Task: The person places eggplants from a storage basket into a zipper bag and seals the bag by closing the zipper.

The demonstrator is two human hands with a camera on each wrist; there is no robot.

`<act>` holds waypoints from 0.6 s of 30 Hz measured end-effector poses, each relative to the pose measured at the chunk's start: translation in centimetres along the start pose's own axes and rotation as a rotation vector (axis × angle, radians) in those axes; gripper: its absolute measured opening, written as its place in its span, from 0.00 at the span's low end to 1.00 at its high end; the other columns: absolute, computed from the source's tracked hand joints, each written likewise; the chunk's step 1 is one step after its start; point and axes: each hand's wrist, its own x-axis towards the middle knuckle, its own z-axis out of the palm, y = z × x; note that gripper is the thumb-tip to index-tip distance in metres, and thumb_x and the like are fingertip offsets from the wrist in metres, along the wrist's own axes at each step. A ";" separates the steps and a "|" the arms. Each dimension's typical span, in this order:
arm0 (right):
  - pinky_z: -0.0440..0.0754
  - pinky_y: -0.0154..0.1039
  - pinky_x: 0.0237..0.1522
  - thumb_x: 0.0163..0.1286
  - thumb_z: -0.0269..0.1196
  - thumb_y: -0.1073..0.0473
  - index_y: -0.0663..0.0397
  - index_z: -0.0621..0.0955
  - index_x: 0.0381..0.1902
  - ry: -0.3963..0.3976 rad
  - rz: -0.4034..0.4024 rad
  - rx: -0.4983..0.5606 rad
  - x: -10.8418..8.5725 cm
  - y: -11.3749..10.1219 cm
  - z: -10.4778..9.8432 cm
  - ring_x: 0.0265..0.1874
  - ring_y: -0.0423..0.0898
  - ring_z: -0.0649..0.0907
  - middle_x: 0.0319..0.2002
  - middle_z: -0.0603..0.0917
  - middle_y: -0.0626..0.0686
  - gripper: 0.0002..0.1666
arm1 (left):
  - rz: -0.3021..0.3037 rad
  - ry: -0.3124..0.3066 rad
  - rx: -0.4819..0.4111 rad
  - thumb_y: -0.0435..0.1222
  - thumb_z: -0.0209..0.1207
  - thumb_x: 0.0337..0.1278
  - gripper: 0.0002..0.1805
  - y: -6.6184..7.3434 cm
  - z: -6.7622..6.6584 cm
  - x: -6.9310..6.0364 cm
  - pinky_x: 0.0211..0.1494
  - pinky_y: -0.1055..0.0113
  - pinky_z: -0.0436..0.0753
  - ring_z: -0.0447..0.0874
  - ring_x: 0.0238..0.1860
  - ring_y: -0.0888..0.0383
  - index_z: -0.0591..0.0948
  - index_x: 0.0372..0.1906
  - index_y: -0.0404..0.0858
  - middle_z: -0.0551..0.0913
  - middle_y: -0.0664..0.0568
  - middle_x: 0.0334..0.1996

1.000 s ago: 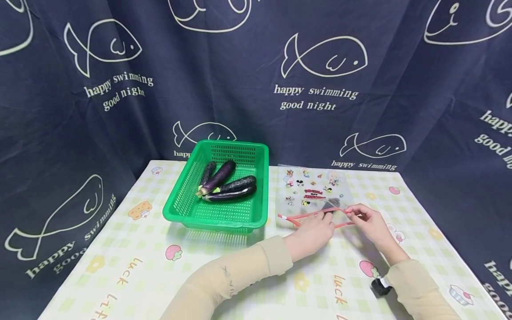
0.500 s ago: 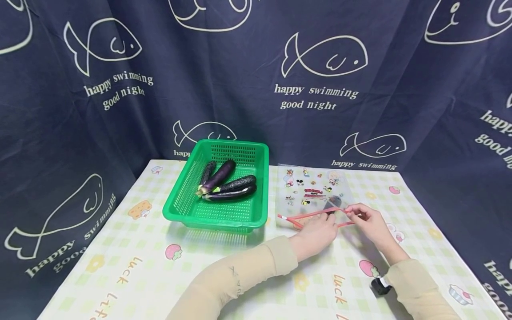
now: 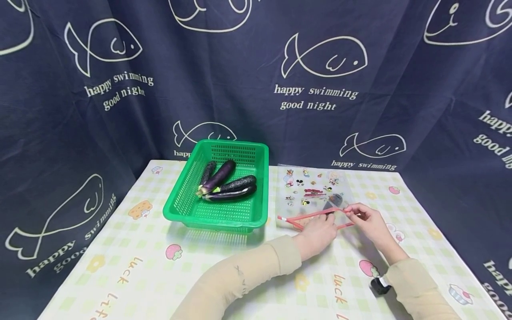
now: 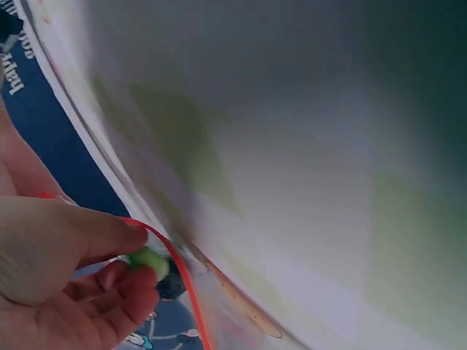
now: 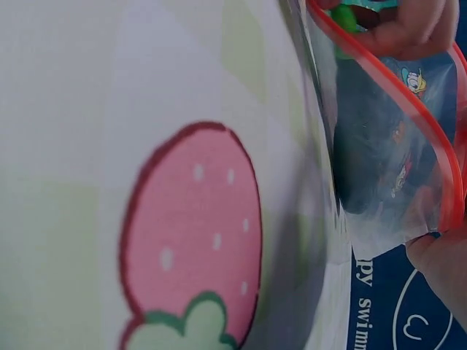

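Observation:
A clear zip bag (image 3: 289, 209) with cartoon prints and a red zip edge lies right of the basket, its mouth spread. My left hand (image 3: 318, 235) reaches into the mouth. Its thumb and fingers pinch the light green end of a dark cucumber (image 4: 151, 262), whose body (image 5: 354, 138) lies inside the bag in the right wrist view. My right hand (image 3: 370, 224) pinches the red edge at the bag's right corner. A green basket (image 3: 216, 224) holds two purple eggplants (image 3: 218, 178) and two dark, bumpy cucumbers (image 3: 240, 182).
A checked tablecloth (image 3: 152, 275) with printed strawberries and lettering covers the table. Behind the table hangs a dark blue fish-print curtain (image 3: 256, 98). A small black device (image 3: 380, 286) sits at my right cuff.
My left hand has shifted slightly right and deeper into the bag's mouth. The cucumber has slid farther inside. My right hand keeps its hold on the bag's edge.

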 end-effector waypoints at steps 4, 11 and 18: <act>0.73 0.24 0.32 0.64 0.61 0.65 0.64 0.80 0.39 0.000 -0.001 -0.010 -0.2 0.1 0.0 0.28 0.31 0.77 0.30 0.82 0.47 0.07 | -0.014 -0.020 -0.028 0.41 0.51 0.67 0.11 0.2 0.0 -0.3 0.38 0.72 0.77 0.71 0.40 0.62 0.81 0.48 0.51 0.71 0.56 0.45; 0.74 0.24 0.32 0.64 0.62 0.64 0.64 0.80 0.39 -0.006 0.003 -0.011 -0.2 -0.2 0.0 0.29 0.30 0.78 0.30 0.81 0.37 0.08 | -0.001 -0.046 -0.072 0.41 0.51 0.67 0.13 -0.3 -1.3 -1.0 0.38 0.72 0.77 0.70 0.41 0.62 0.80 0.51 0.50 0.71 0.55 0.46; 0.73 0.23 0.31 0.64 0.61 0.68 0.67 0.79 0.40 0.001 0.013 -0.028 -0.1 -0.4 0.0 0.28 0.31 0.77 0.30 0.82 0.42 0.07 | 0.044 -0.046 -0.054 0.41 0.53 0.65 0.14 -1.6 -3.6 -2.1 0.46 0.69 0.77 0.73 0.45 0.61 0.78 0.54 0.50 0.74 0.56 0.49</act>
